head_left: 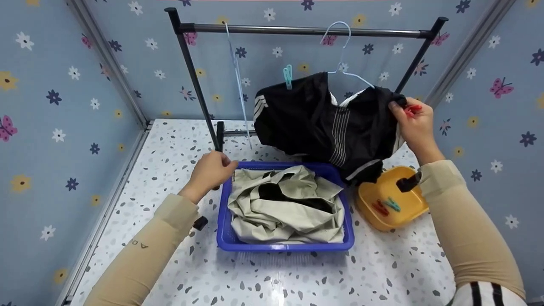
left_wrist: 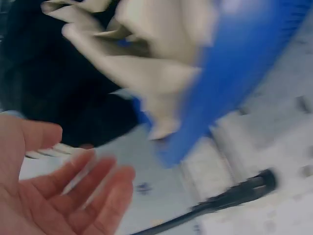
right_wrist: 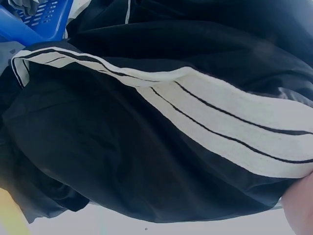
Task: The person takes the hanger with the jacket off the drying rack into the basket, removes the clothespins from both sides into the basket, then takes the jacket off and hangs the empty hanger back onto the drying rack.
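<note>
A black track jacket (head_left: 306, 114) with white stripes and a white zip hangs from a light blue hanger (head_left: 341, 70), whose hook is over the rack's bar. A teal clothespin (head_left: 288, 77) grips one shoulder. At the other shoulder my right hand (head_left: 418, 125) pinches the cloth, with a red clothespin (head_left: 412, 110) between its fingers. The striped black cloth (right_wrist: 146, 132) fills the right wrist view, and only a bit of that hand shows. My left hand (head_left: 210, 172) is over the left rim of a blue basket (head_left: 285, 247), its fingers (left_wrist: 98, 196) loosely bent and holding nothing.
Beige and black cloth (head_left: 289, 212) is heaped in the basket. Right of it, a yellow bin (head_left: 393, 223) contains red and teal clothespins (head_left: 386, 206). A second hanger (head_left: 238, 80) hangs on the black rack (head_left: 306, 30). Flower-patterned walls (head_left: 51, 127) enclose the speckled surface (head_left: 178, 272).
</note>
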The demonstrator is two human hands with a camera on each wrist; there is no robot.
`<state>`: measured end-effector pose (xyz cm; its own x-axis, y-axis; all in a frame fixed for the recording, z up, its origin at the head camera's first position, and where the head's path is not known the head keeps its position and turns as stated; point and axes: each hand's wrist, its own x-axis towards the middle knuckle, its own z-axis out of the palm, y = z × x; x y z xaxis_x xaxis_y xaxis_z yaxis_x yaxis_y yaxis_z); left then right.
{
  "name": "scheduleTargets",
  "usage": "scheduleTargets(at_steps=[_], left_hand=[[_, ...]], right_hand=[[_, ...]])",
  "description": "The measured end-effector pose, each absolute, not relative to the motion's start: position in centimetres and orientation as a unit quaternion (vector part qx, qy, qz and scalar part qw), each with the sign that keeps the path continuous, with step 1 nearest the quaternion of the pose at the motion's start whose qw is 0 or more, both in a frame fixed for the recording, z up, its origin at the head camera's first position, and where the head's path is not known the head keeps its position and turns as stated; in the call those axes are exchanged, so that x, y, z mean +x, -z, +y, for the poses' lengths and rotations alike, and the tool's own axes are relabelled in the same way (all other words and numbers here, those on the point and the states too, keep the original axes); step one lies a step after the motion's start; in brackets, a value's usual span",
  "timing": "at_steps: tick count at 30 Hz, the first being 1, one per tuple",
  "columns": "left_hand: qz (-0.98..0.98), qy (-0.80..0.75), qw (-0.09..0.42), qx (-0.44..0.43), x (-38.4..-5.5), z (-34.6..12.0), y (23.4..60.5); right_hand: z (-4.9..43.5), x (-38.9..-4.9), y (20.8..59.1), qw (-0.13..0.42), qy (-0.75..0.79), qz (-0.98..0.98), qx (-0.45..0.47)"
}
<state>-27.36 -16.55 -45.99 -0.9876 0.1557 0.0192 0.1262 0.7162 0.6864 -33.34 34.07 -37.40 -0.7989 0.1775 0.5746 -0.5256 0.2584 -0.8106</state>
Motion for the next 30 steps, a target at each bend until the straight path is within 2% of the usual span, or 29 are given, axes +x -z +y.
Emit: scheduleTargets(at_steps=[2,8,12,15,23,26,30], left_hand=[[0.920,-0.381,-0.003,0.090,-27.1,-15.9,44.1],[0.872,-0.451,-0.117,0.151,-27.7,-13.0,39.4],[0.853,-0.468,-0.147,0.178,-29.1,-11.1,37.6],[0.869,-0.438,-0.136,0.185,-30.6,-10.3,37.0],[0.928,-0.319,-0.046,0.188,-33.9,-9.3,36.7],[0.934,-0.303,-0.038,0.183,-34.7,-9.5,36.5],[0.927,-0.317,-0.053,0.192,-35.3,-10.3,36.5]], right_hand=[[34.1,-33.1,37.6,0.288,-0.604,-0.733,0.122],[34.0,-32.6,37.8,0.275,-0.608,-0.735,0.120],[33.9,-32.6,37.9,0.271,-0.615,-0.732,0.117],[33.8,-32.6,38.1,0.269,-0.611,-0.735,0.121],[33.5,-32.3,38.0,0.258,-0.611,-0.737,0.130],[33.3,-32.2,37.8,0.255,-0.619,-0.731,0.136],[33.1,-32.2,37.3,0.257,-0.615,-0.733,0.134]])
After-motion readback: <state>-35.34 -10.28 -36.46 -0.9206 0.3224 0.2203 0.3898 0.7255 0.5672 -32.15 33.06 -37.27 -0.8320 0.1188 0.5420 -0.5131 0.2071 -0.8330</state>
